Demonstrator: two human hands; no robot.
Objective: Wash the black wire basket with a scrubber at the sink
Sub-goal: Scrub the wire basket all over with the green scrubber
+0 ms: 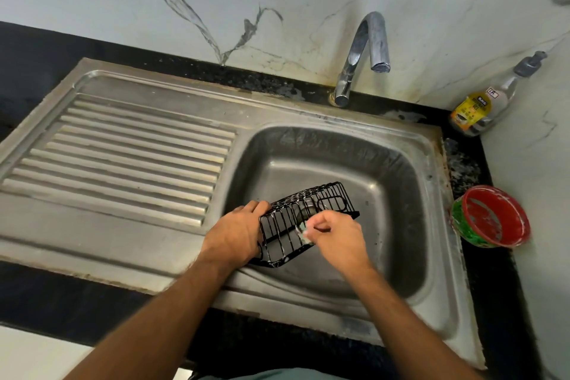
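Observation:
The black wire basket (311,203) is held tilted on its side over the near left part of the steel sink bowl (391,182). My left hand (237,231) grips the basket's left end, fingers curled over its edge. My right hand (336,234) pinches a small soapy scrubber (303,233) and presses it against the basket's wires near the middle. White foam clings to the basket's lower rim.
A chrome tap (364,52) stands behind the bowl with no water running. The ribbed draining board (123,151) lies to the left. A pump bottle of dish gel (481,105) and a red and green tub (490,216) sit on the black counter at the right.

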